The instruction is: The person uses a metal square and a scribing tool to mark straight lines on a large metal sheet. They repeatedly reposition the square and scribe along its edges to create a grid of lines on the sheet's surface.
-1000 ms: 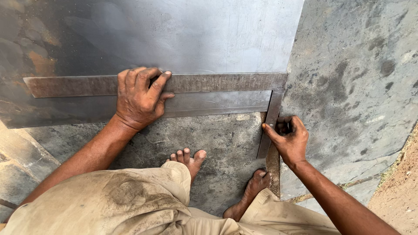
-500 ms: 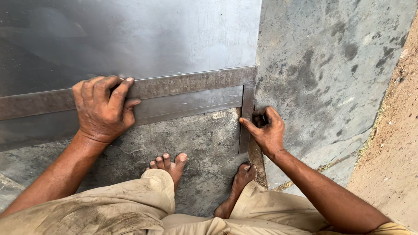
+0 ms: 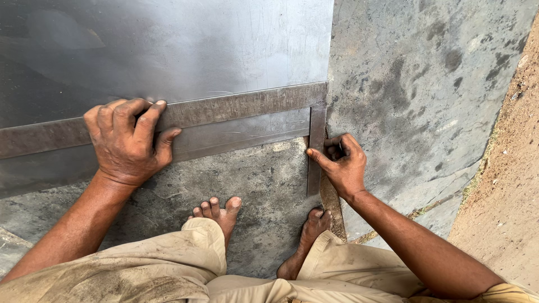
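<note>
Nearest the camera are the person's bent knees in dusty tan trousers (image 3: pixel 140 269), with two bare feet (image 3: pixel 222 210) planted on the grey stone floor (image 3: pixel 426 90).

Just beyond the feet, the right hand (image 3: pixel 339 165) curls around the short leg of a rusty steel square (image 3: pixel 247 106). Thumb and fingers pinch the leg's outer edge, and there may be something small and dark tucked inside the fist, though it is too shadowed to be sure. That short leg hangs down off the near edge of the metal sheet (image 3: pixel 168 45), over the bare stone.

To the left, the left hand (image 3: pixel 129 143) lies flat and spread, palm down, pressing the square's long arm onto the sheet; it grips nothing, only bears down. The long arm runs across the sheet from the left border to the sheet's right edge, where the corner of the square sits.

Farther off, the dull grey sheet reaches the top of the view. At the far right lies a strip of sandy soil (image 3: pixel 505 185).
</note>
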